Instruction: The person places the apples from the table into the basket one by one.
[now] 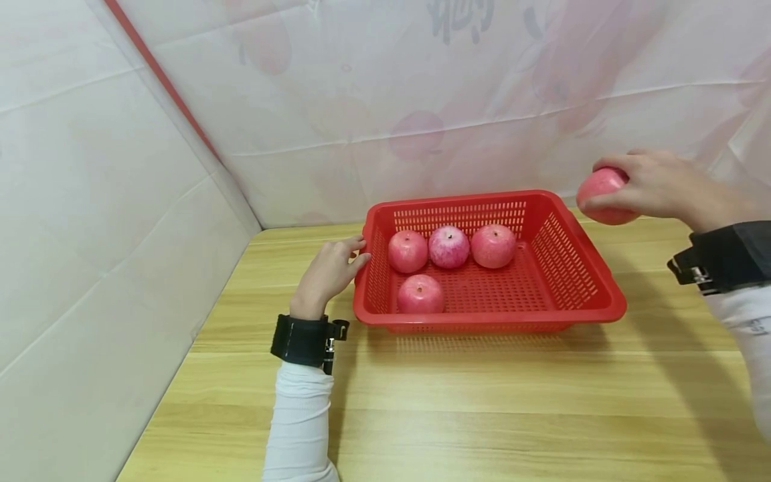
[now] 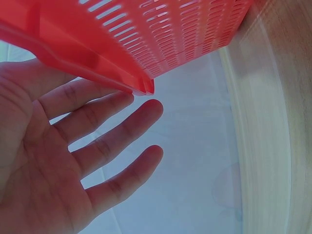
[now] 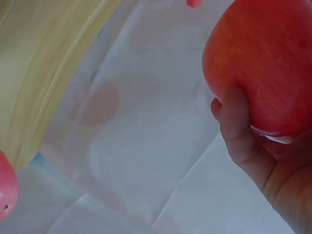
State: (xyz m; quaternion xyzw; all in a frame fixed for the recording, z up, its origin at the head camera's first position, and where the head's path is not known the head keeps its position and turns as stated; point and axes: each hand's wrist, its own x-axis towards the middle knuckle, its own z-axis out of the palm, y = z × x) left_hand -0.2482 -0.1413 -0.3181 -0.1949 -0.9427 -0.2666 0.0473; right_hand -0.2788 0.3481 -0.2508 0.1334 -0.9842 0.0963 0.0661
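Red plastic made up the basket (image 1: 593,281), and it sat on the wooden surface (image 1: 458,402) in front of me. It had little slots all over its walls and floor. Four pink apples lay inside it. Three of them sat in a row near the back wall: the left apple (image 1: 407,251), the middle apple (image 1: 448,246) and the right apple (image 1: 493,246), all close beside each other. The front apple (image 1: 420,294) lay alone, nearer to me, on the left part of the basket floor. My left hand (image 1: 328,273) was at the left side of the basket, with its fingertips touching the rim. In the left wrist view my fingers (image 2: 117,129) were straight and spread a little, under the edge of the basket, and they were not curled round anything. My right hand (image 1: 653,184) was up in the air, past the right side of the basket and above the surface. It held a fifth apple (image 1: 602,194), with my fingers curled over the top and my thumb (image 3: 236,122) pressed on its side. That apple was not touching the basket. White sheets with faint pink spots hung behind and to the left of the surface.
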